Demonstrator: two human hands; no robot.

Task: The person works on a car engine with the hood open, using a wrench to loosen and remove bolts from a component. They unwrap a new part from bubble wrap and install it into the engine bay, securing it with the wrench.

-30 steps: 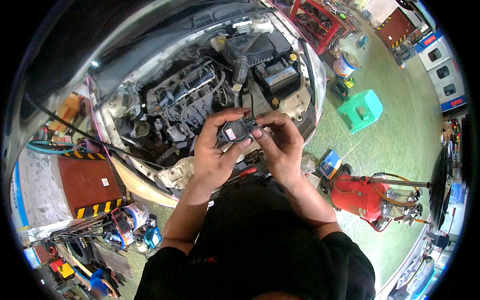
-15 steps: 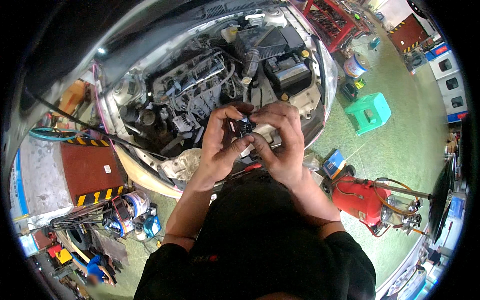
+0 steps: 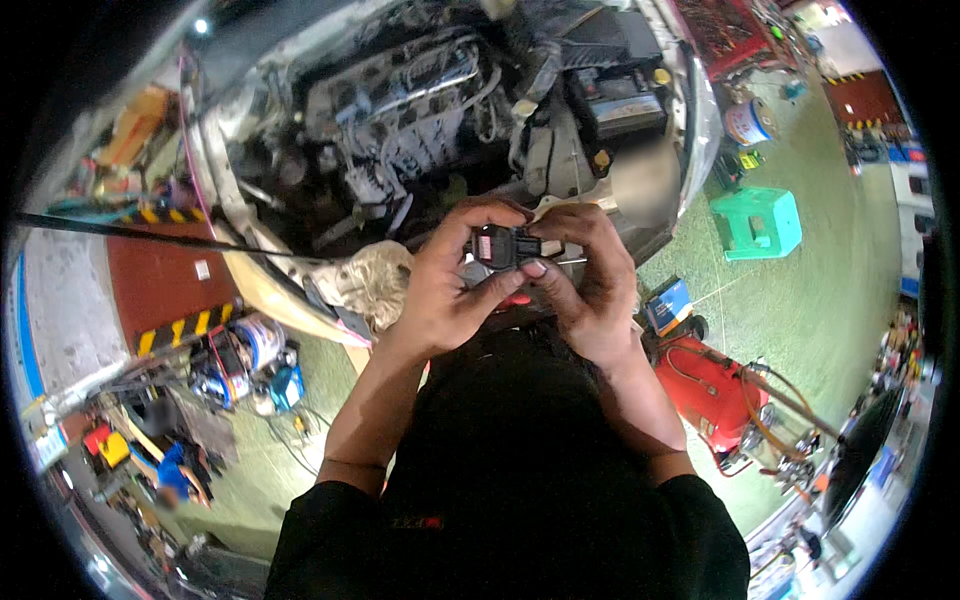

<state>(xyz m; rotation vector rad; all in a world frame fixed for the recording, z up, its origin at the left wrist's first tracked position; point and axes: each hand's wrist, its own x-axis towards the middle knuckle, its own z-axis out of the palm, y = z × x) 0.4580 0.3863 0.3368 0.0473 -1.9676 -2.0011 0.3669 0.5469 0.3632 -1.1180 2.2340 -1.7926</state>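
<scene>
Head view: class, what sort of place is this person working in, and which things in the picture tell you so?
Most likely a car repair workshop. A car's open engine bay lies just beyond the hands, a red wheeled machine with hoses stands on the green floor, and tools and parts clutter the floor at the left.

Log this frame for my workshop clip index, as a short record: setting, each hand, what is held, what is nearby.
setting: open engine bay of a car, green workshop floor
left hand: grips a small black part from the left and below
right hand: pinches the same part from the right
part: held above the car's front edge, a little red on it
nearby: rag on the car's front, green stool, red machine with hoses
</scene>
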